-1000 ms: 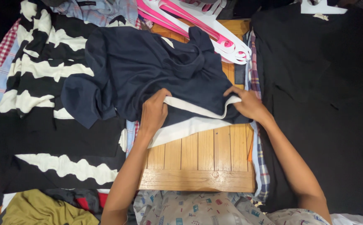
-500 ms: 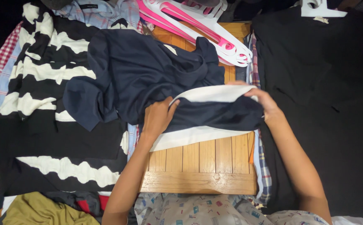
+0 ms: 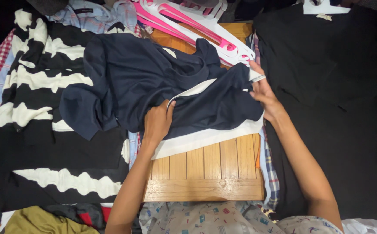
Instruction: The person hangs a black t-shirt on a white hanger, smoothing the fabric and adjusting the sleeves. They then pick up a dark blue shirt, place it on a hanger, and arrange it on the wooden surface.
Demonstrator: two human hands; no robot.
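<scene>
Partway folded, the navy-and-white knit garment (image 3: 171, 82) is lying bunched on the wooden slatted board (image 3: 203, 167), the left hand (image 3: 157, 123) pressing flat, fingers together, while the right hand (image 3: 263, 92) is pinching its far edge, sleeves unfolded.

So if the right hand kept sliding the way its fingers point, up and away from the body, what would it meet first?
Probably the pink and white hangers. The right hand lies at the navy garment's far right edge, fingertips almost at the nearest hanger's end, though depth there is hard to judge.
</scene>
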